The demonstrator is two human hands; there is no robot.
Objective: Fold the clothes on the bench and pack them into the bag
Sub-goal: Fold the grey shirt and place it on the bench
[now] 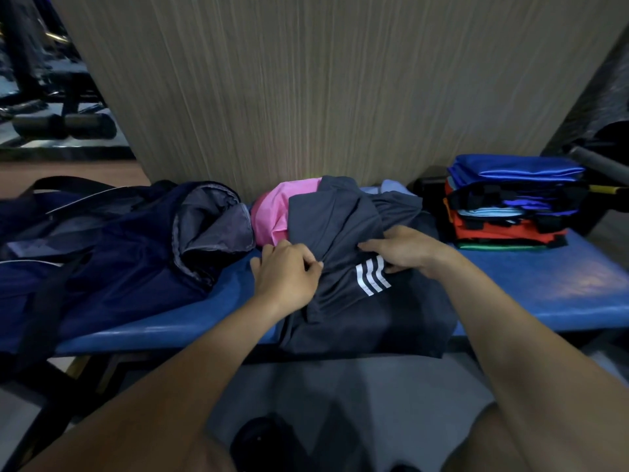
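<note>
Centrally on the blue padded table (544, 284): dark grey garment (357, 301) with three white stripes, crumpled, its near edge hanging over the table's front. Left hand (287, 275) at the garment's left side, fingers curled, pinching a fold of the fabric. Right hand (405, 248) just above the stripes, fingers bent over a ridge of the same cloth, thumb below it, gripping. Behind the garment, touching it, pink clothing (275, 216) bunched against the wood-grain panel (306, 80). Left of that, navy bag (129, 247) lying on the table, mouth gaping toward the clothes, grey lining showing. Far right on the table, well apart from the hands, stack of folded clothes (510, 206): blue on top, orange and green lower down.
</note>
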